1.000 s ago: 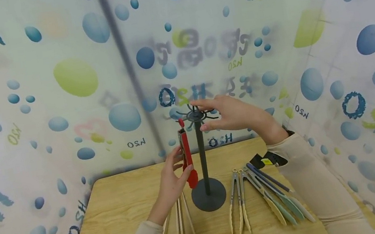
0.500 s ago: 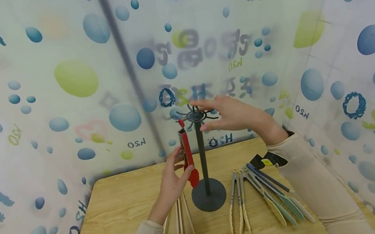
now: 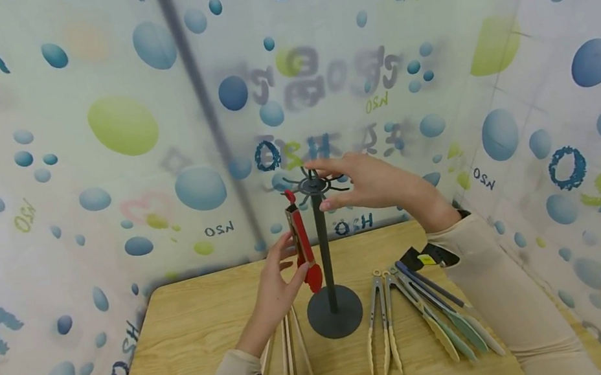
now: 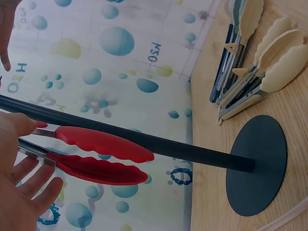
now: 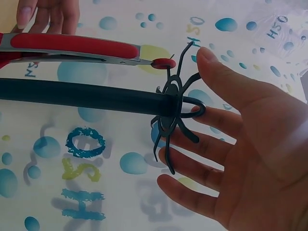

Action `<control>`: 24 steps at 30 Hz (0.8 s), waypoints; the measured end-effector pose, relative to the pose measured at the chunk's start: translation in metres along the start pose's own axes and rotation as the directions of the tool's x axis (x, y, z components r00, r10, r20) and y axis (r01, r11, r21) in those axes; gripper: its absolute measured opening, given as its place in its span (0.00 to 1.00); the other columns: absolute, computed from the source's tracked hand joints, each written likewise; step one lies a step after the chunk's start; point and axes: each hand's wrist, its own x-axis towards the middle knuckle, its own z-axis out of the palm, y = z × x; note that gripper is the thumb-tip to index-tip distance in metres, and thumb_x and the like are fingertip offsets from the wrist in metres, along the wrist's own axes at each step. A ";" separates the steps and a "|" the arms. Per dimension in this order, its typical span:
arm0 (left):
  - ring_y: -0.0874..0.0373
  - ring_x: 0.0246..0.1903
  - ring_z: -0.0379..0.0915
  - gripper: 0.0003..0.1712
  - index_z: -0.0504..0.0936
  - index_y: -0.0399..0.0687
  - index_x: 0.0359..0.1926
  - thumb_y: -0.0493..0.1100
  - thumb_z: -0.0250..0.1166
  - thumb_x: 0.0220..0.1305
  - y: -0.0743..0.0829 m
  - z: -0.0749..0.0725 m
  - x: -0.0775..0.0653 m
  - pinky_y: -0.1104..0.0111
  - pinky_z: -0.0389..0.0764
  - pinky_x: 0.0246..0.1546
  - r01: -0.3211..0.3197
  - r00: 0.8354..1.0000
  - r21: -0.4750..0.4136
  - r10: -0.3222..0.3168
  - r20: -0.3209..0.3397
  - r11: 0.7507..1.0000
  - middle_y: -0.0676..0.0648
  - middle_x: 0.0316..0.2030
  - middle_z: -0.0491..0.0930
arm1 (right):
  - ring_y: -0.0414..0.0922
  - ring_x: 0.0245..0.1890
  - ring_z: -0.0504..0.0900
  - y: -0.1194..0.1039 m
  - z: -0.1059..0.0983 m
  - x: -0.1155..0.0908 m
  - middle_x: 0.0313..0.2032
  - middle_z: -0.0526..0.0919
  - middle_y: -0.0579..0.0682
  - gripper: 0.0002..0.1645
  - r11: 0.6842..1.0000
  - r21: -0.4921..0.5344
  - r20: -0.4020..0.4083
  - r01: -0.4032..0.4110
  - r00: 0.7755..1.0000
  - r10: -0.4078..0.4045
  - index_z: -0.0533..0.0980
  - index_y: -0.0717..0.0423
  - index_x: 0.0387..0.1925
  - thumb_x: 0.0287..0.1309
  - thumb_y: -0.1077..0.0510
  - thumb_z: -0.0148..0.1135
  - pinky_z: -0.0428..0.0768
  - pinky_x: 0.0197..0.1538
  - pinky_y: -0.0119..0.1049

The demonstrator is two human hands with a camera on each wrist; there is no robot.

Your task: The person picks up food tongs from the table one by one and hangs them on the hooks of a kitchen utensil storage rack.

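A pair of red tongs (image 3: 300,240) hangs beside the black stand (image 3: 325,249), its red pull ring (image 5: 164,63) at a hook tip. My left hand (image 3: 275,290) holds the tongs from the left, thumb on one arm and fingers along the other. In the left wrist view the scalloped red heads (image 4: 103,144) stand slightly apart, close to the pole. Up at the stand's hook ring (image 5: 169,108), my right hand (image 3: 373,182) reaches in with spread, fairly straight fingers. Its thumb lies near one hook, and its fingertips reach behind the others.
On the table (image 3: 192,322), beige-tipped tongs (image 3: 381,325) and several more with green and beige tips (image 3: 445,315) lie right of the stand's round base (image 3: 336,323). Long tongs (image 3: 291,372) lie at the front, partly behind my left arm. A patterned curtain (image 3: 156,171) surrounds the table.
The red tongs' lower end has swung slightly right and up toward the pole, turning a little. Both hands stay nearly where they were.
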 end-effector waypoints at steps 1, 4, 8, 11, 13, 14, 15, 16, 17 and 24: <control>0.43 0.59 0.76 0.40 0.60 0.55 0.74 0.41 0.67 0.65 0.000 -0.001 0.000 0.45 0.79 0.56 0.001 1.000 0.007 -0.001 0.004 1.000 0.41 0.64 0.72 | 0.54 0.66 0.72 0.000 0.000 0.000 0.67 0.75 0.53 0.48 1.000 -0.001 -0.002 -0.001 1.000 0.001 0.54 0.33 0.77 0.60 0.37 0.64 0.72 0.65 0.58; 0.42 0.60 0.74 0.40 0.60 0.53 0.74 0.41 0.67 0.66 0.000 -0.002 0.000 0.44 0.78 0.57 -0.002 1.000 0.019 0.002 0.007 1.000 0.40 0.64 0.72 | 0.54 0.66 0.72 0.000 0.001 0.000 0.66 0.75 0.53 0.48 1.000 -0.003 -0.012 -0.004 1.000 0.004 0.54 0.34 0.76 0.59 0.37 0.65 0.73 0.65 0.58; 0.39 0.61 0.73 0.40 0.59 0.50 0.75 0.41 0.66 0.66 -0.003 -0.007 0.000 0.44 0.77 0.58 -0.011 1.000 0.023 0.011 -0.007 1.000 0.39 0.64 0.72 | 0.54 0.68 0.71 -0.001 0.002 0.001 0.66 0.75 0.53 0.49 1.000 0.001 -0.025 0.003 1.000 -0.003 0.55 0.35 0.76 0.58 0.37 0.66 0.72 0.66 0.58; 0.38 0.60 0.74 0.39 0.60 0.51 0.74 0.40 0.66 0.66 -0.005 -0.012 -0.002 0.43 0.76 0.58 -0.011 1.000 0.026 0.012 -0.028 1.000 0.38 0.64 0.72 | 0.55 0.69 0.70 -0.001 0.004 0.001 0.67 0.74 0.53 0.49 1.000 0.009 -0.028 0.006 1.000 -0.006 0.55 0.36 0.76 0.58 0.37 0.66 0.71 0.67 0.58; 0.37 0.60 0.73 0.38 0.59 0.48 0.74 0.39 0.65 0.67 -0.002 -0.016 -0.004 0.41 0.75 0.58 0.003 0.999 0.033 -0.002 -0.036 0.999 0.36 0.64 0.72 | 0.54 0.69 0.71 0.000 0.005 0.002 0.68 0.73 0.52 0.49 1.000 0.020 -0.032 0.002 0.999 -0.001 0.55 0.36 0.76 0.57 0.36 0.66 0.71 0.67 0.57; 0.37 0.61 0.73 0.38 0.60 0.48 0.74 0.39 0.65 0.67 -0.004 -0.018 -0.006 0.41 0.75 0.58 0.005 0.999 0.032 -0.003 -0.040 0.999 0.36 0.64 0.72 | 0.54 0.69 0.71 0.000 0.006 0.002 0.69 0.72 0.52 0.49 1.000 0.026 -0.033 -0.001 0.999 0.002 0.56 0.35 0.76 0.57 0.36 0.66 0.72 0.67 0.57; 0.38 0.61 0.73 0.38 0.60 0.48 0.74 0.39 0.65 0.67 -0.005 -0.020 -0.007 0.41 0.75 0.58 0.008 0.999 0.039 -0.006 -0.043 0.999 0.37 0.64 0.72 | 0.53 0.68 0.72 0.001 0.007 0.002 0.69 0.72 0.52 0.49 1.000 0.030 -0.035 -0.004 0.999 0.005 0.56 0.35 0.76 0.57 0.36 0.66 0.72 0.66 0.56; 0.38 0.61 0.72 0.38 0.60 0.48 0.74 0.38 0.65 0.67 -0.006 -0.022 -0.010 0.40 0.75 0.58 0.013 0.999 0.044 -0.011 -0.042 0.999 0.37 0.64 0.72 | 0.53 0.68 0.72 0.001 0.007 0.002 0.69 0.72 0.51 0.49 0.999 0.036 -0.038 -0.006 0.999 0.008 0.56 0.35 0.76 0.57 0.36 0.66 0.73 0.66 0.55; 0.39 0.61 0.72 0.37 0.60 0.47 0.74 0.38 0.64 0.67 -0.007 -0.023 -0.012 0.41 0.74 0.58 0.018 0.999 0.055 -0.016 -0.041 0.998 0.37 0.64 0.72 | 0.53 0.68 0.72 0.001 0.008 0.002 0.69 0.71 0.51 0.49 0.999 0.039 -0.038 -0.004 0.999 0.005 0.55 0.35 0.76 0.57 0.36 0.66 0.73 0.65 0.56; 0.40 0.57 0.75 0.30 0.69 0.43 0.68 0.38 0.65 0.67 -0.023 -0.030 -0.031 0.45 0.78 0.53 0.063 0.998 0.169 -0.057 -0.037 0.984 0.37 0.60 0.74 | 0.53 0.67 0.73 0.002 0.010 0.003 0.69 0.70 0.51 0.50 0.999 0.046 -0.055 -0.003 0.998 0.005 0.56 0.37 0.76 0.57 0.34 0.65 0.74 0.65 0.55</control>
